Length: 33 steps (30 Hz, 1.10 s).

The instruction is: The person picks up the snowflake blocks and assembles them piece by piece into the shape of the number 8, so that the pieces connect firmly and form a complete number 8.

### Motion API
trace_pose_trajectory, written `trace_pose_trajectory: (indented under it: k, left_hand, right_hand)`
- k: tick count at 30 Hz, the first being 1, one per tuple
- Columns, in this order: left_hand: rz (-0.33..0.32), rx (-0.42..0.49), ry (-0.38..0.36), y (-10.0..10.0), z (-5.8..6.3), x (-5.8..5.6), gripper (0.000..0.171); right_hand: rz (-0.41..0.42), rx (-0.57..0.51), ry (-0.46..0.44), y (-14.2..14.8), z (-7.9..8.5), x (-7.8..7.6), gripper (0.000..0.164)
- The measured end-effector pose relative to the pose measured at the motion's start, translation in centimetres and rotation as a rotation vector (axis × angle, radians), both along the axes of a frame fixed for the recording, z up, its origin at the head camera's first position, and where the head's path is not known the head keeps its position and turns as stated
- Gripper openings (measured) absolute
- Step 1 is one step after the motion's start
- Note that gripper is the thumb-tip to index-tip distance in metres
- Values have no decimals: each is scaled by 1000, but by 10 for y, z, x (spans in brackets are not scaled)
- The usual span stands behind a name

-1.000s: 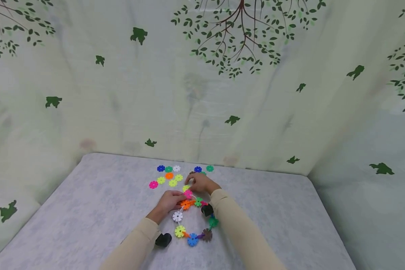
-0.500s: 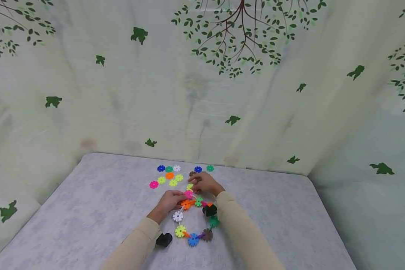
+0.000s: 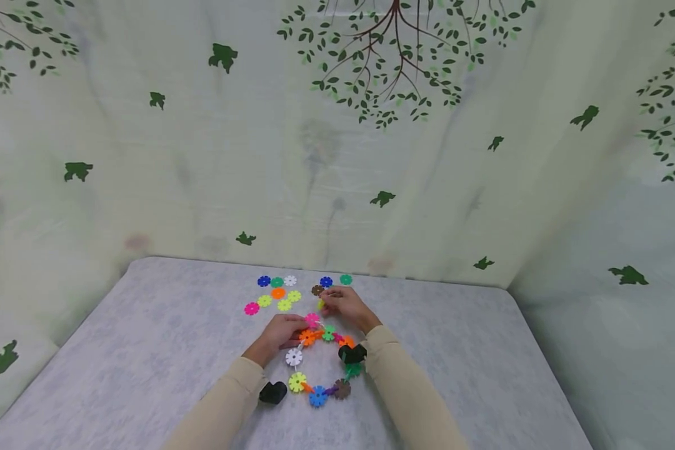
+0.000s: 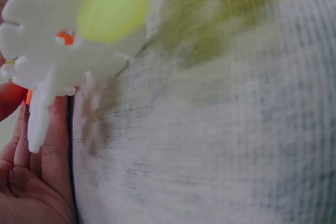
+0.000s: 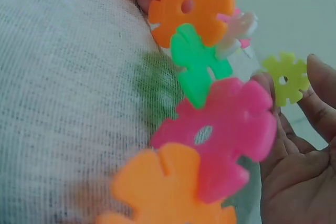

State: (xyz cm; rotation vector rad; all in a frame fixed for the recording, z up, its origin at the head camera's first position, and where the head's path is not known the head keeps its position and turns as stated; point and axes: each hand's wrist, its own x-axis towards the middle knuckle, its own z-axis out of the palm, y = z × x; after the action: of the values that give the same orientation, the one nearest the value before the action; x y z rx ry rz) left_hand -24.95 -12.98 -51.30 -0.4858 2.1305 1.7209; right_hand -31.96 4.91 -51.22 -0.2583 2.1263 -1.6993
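My left hand [image 3: 284, 330] grips the top left of a ring of interlocked notched plastic discs, by its orange disc [image 3: 307, 338] and the pink disc [image 3: 312, 320] above it. In the left wrist view a white disc [image 4: 58, 45] of the ring hangs close in front of the fingers. Just right of it, my right hand [image 3: 345, 305] pinches a loose yellow disc [image 5: 286, 80] between thumb and fingers, apart from the ring. The ring's lower part, with a blue disc [image 3: 317, 396] and a brown disc [image 3: 342, 389], lies on the table.
Several loose discs lie beyond the hands, among them a magenta disc [image 3: 251, 309], a brown disc [image 3: 317, 290] and a green disc [image 3: 345, 279]. Black wrist cameras [image 3: 273, 392] hang beneath the sleeves. A leaf-printed curtain [image 3: 315, 156] stands behind the grey table [image 3: 455, 350].
My right hand has drawn back slightly to the right, carrying the yellow disc away from the pink one. The left hand keeps its grip on the ring. The head view has shifted a little.
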Motion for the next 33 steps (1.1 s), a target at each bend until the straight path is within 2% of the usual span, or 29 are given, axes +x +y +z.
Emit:
trace_pose_trajectory:
  k: [3, 13, 26, 33]
  left_hand:
    - [6, 1, 10, -1, -1, 1, 31]
    - [14, 3, -3, -1, -2, 2, 32]
    - [28, -6, -12, 1, -1, -1, 33]
    - [16, -1, -10, 3, -3, -3, 31]
  right_hand:
    - [13, 0, 7, -5, 0, 0, 27]
    - [154, 27, 15, -18, 6, 1, 27]
    - [163, 37, -10, -23, 5, 1, 21]
    - [159, 6, -20, -21, 5, 4, 26]
